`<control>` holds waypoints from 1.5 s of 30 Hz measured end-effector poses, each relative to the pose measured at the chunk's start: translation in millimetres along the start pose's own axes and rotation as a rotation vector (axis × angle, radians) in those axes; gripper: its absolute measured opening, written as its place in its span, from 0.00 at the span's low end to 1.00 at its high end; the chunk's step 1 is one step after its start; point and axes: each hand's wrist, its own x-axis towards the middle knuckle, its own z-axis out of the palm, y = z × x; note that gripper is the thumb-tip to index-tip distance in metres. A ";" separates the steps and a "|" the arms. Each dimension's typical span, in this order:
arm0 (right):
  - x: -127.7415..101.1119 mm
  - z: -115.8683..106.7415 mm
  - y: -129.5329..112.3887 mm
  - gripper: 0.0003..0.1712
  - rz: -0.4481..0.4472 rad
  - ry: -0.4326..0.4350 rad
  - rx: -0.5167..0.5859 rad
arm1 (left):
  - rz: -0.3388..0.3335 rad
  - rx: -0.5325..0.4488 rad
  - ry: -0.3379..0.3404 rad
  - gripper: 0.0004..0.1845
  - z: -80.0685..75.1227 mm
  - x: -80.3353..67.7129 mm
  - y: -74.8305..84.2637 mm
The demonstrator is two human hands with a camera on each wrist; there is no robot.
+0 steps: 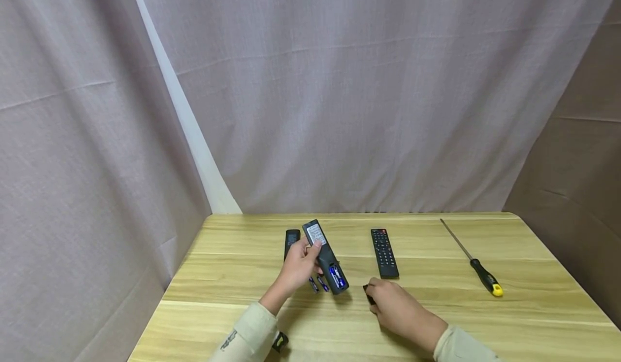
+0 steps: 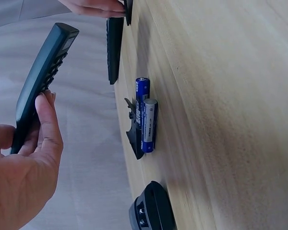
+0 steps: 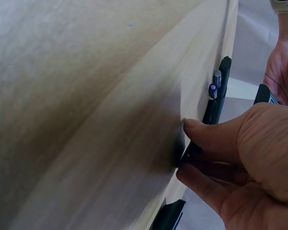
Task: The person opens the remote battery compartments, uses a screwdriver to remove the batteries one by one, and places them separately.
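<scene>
No text can be read for certain: the print on the white label (image 1: 315, 234) of the raised remote control (image 1: 327, 257), on the loose blue batteries (image 2: 150, 127) toward the worktop's (image 1: 533, 319) left edge, and on the left sleeve (image 1: 249, 329) is too small or blurred.

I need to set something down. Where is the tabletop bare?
Bare: the wooden tabletop between the black, button-covered remote and the yellow-ended, black-handled screwdriver, and right of the screwdriver. Crowded: around the left hand, with its label-backed black remote, loose blue batteries and another black remote close by.
</scene>
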 end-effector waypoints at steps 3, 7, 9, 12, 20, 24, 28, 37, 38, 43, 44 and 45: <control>-0.2 0.7 0.7 0.10 -0.013 -0.003 -0.013 | 0.000 -0.008 0.002 0.20 0.2 0.2 0.0; -0.9 1.2 0.9 0.07 -0.017 -0.007 -0.012 | -0.010 -0.015 0.004 0.19 0.0 -0.3 0.9; -1.0 1.3 0.6 0.06 -0.020 -0.003 -0.012 | -0.012 -0.013 0.006 0.19 0.0 -0.5 1.3; -0.5 1.0 0.2 0.05 -0.021 0.005 -0.012 | -0.008 -0.007 0.005 0.19 0.1 -0.4 1.6; 2.8 0.5 0.8 0.09 -0.042 0.025 -0.008 | -0.011 -0.005 0.011 0.19 -0.1 -1.3 1.6; 5.4 -0.8 0.5 0.11 -0.020 0.009 0.004 | -0.006 0.004 0.007 0.19 -0.1 -1.1 1.3; 7.3 -1.7 -1.0 0.12 0.015 -0.016 0.018 | -0.003 0.004 -0.002 0.20 -0.2 -0.2 1.2; 7.7 0.7 -4.8 0.11 0.050 -0.001 -0.007 | -0.001 0.002 -0.016 0.20 2.1 1.1 2.7; 8.0 1.1 -4.9 0.11 0.056 0.000 -0.006 | -0.001 0.003 -0.017 0.20 2.5 1.2 2.9; 10.6 3.0 -4.7 0.12 0.066 0.016 -0.001 | -0.001 0.014 -0.019 0.21 4.5 1.3 4.5; 11.1 3.2 -4.7 0.12 0.057 0.029 -0.003 | 0.000 0.016 -0.020 0.21 4.9 1.1 4.6; 11.5 3.5 -4.8 0.13 0.048 0.042 -0.012 | 0.001 0.015 -0.022 0.21 5.2 0.8 4.8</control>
